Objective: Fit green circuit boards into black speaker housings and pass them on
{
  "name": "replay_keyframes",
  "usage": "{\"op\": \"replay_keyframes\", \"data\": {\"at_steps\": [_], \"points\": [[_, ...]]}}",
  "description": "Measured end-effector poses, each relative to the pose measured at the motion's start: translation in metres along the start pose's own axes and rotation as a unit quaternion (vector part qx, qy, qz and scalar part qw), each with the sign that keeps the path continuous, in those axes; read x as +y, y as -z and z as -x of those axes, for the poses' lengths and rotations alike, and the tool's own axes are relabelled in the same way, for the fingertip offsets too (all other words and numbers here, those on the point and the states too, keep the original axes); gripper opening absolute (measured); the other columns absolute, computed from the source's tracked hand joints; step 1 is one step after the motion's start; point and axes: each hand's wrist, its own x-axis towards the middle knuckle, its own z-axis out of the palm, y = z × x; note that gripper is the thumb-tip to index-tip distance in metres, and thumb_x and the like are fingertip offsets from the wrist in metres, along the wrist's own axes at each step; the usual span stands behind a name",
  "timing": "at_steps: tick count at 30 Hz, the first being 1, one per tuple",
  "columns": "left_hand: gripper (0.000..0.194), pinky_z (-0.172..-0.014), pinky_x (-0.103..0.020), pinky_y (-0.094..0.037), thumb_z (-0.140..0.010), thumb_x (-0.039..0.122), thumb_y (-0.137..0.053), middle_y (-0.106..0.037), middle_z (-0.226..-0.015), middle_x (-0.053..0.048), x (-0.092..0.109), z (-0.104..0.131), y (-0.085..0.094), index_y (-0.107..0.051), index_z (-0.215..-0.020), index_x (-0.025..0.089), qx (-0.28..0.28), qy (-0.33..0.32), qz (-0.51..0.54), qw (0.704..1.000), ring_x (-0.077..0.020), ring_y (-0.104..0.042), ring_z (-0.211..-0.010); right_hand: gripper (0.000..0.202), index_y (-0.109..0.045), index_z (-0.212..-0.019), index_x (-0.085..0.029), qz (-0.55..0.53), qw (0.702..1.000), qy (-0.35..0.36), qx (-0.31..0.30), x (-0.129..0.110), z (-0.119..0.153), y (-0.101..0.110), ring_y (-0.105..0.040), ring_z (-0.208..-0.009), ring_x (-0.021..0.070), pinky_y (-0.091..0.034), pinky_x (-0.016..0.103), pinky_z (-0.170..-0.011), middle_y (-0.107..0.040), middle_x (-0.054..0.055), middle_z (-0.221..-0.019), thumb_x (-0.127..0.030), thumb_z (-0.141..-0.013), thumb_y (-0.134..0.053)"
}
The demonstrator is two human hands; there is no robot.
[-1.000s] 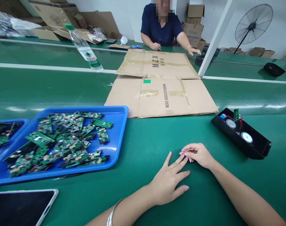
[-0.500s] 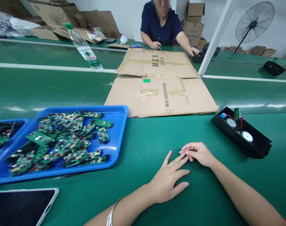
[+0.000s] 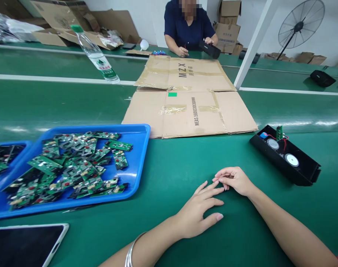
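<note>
Palm down over the green table, my left hand [image 3: 198, 211] has its fingers spread and holds nothing. My right hand [image 3: 235, 181] pinches the tip of one left finger between thumb and fingers. No part shows between the two hands. To the right of them lies an open black speaker housing [image 3: 308, 170]. Inside it are two round speaker drivers [image 3: 291, 160], red wires and a small green circuit board [image 3: 279, 132] standing up at the far wall. Neither hand touches the housing.
On the left, a blue tray [image 3: 145, 155] holds many green circuit boards; a second blue tray [image 3: 26, 145] adjoins it. A tablet [image 3: 24, 244] lies front left. Flattened cardboard [image 3: 213, 111] spans the middle. A water bottle [image 3: 98, 59] and a co-worker [image 3: 185, 29] are beyond.
My left fingers have drawn slightly closer together, while my right hand keeps its pinch. Across the table, the co-worker has lifted a black speaker and brought it in front of their body.
</note>
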Motion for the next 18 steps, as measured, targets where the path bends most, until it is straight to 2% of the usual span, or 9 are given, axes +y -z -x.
{"op": "replay_keyframes", "data": {"at_steps": [18], "points": [[0.033, -0.108, -0.047, -0.023, -0.084, 0.041, -0.048, -0.048, -0.134, -0.006, -0.0028, -0.0007, -0.0021, -0.058, -0.109, 0.022, 0.02, 0.013, 0.006, 1.0, -0.0236, -0.032, -0.13, 0.021, -0.066, -0.079, -0.015, 0.022, 1.0, 0.003, 0.014, -0.0023, 0.0005, -0.0043, -0.052, -0.046, 0.0075, -0.045, 0.021, -0.047, -0.07, 0.007, -0.078, -0.033, -0.069, -0.068]]}}
